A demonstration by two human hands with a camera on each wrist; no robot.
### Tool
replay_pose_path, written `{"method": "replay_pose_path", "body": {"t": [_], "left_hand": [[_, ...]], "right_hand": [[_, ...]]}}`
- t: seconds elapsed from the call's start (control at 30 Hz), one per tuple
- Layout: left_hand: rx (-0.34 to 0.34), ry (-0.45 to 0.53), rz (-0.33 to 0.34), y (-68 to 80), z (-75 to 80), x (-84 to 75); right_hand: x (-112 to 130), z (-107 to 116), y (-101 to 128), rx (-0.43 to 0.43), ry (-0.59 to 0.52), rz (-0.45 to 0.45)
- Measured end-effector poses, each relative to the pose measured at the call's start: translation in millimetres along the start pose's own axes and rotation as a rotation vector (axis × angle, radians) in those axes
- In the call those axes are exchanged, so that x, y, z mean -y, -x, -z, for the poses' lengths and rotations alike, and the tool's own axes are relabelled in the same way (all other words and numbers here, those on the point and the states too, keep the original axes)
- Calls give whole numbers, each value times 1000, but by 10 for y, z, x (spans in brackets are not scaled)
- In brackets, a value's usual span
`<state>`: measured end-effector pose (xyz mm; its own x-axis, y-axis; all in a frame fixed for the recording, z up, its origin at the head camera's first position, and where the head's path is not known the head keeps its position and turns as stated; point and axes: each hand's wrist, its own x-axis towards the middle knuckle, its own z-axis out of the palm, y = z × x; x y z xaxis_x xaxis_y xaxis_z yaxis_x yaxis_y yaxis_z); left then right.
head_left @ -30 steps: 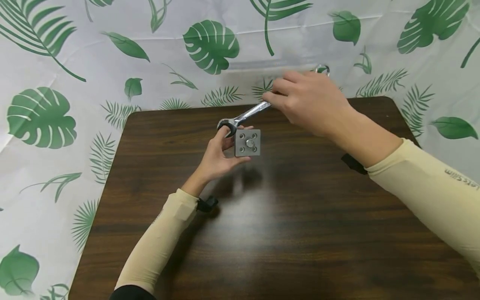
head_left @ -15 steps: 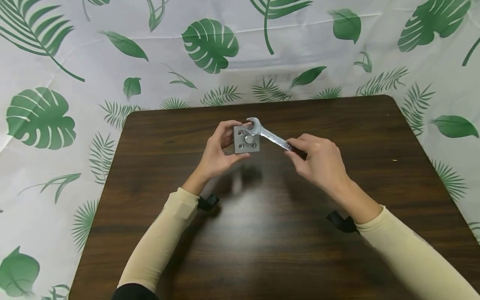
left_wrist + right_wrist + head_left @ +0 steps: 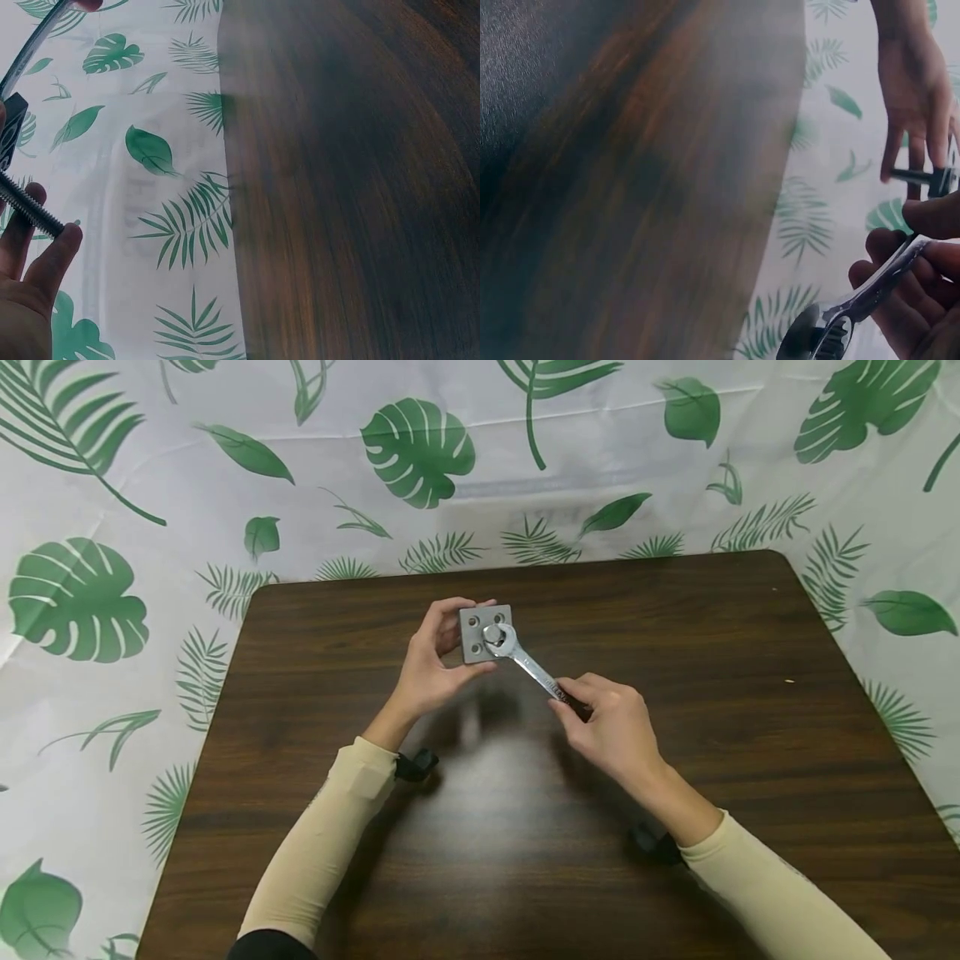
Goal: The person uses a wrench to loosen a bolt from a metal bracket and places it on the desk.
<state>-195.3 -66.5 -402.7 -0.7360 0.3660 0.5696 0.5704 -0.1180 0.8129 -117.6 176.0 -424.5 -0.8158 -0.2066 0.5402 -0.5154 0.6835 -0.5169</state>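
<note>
My left hand grips a square grey metal plate by its edges, thumb below and fingers above. Holes show near the plate's corners, and a hex bolt head stands out at its middle. Behind the plate, the bolt's threaded shank appears in the left wrist view, with fingertips close to its end. My right hand holds a chrome combination wrench by its shaft. The wrench's open end sits around the bolt head. Its ring end sticks out past the fingers in the right wrist view.
Below both hands lies a dark wood-grain table. A white sheet with green leaf prints hangs behind the table and along its left side. Black wrist cameras are strapped to both forearms, over cream sleeves.
My right hand has come down from the upper right with the wrench, whose open end moved from the plate's upper left onto the bolt head. The plate has shifted slightly left and up.
</note>
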Motion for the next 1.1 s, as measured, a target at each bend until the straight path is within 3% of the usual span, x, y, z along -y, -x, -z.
{"method": "replay_pose_path", "body": {"t": [0.3, 0.5, 0.6, 0.73, 0.87, 1.1], "left_hand": [[-7, -13, 19, 14, 18, -34], [9, -13, 28, 24, 40, -51], [21, 0, 25, 40, 59, 52], [29, 5, 26, 50, 61, 80], [34, -5, 34, 42, 42, -61], [55, 13, 31, 43, 20, -72]], "right_hand": [[6, -41, -75, -24, 51, 78], [-45, 44, -162, 13, 169, 120], [-113, 111, -244, 25, 232, 173], [-211, 228, -422, 39, 294, 260], [-277, 352, -658, 81, 341, 339], [-286, 533, -1064, 139, 403, 495]]}}
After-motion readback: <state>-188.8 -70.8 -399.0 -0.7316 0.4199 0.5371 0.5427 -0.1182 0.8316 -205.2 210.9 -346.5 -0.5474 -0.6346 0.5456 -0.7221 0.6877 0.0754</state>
